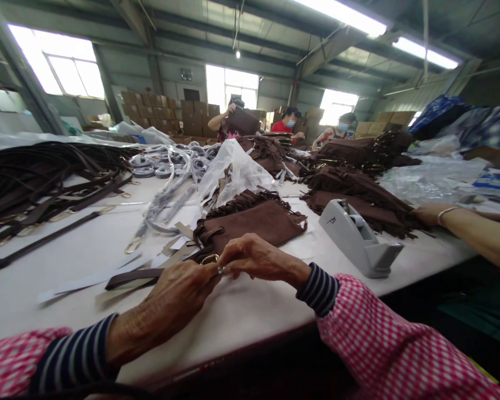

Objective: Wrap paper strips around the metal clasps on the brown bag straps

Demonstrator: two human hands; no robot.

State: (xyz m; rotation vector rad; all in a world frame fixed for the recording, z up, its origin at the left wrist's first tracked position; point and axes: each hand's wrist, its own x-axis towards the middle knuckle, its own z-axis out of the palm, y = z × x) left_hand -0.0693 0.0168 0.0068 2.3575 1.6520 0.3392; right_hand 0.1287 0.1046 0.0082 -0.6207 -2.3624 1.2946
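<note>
My left hand (177, 291) is closed around a dark brown strap (135, 277), whose tail sticks out to the left on the table. A gold metal clasp (210, 259) shows just above its fingertips. Fingers of my right hand (258, 259) pinch together right at the left hand's fingertips; a small pale bit shows between them, too small to name. Just behind both hands lies a brown fringed bag (250, 225). Paper strips (104, 283) lie beside the strap.
A grey tape dispenser (360, 241) stands right of my hands. Brown straps (45, 183) are heaped at left, wrapped straps (162, 203) behind. More fringed bags (354, 191) pile up at right, where a co-worker's arm (466, 225) reaches in. The table's front edge (250, 339) is close.
</note>
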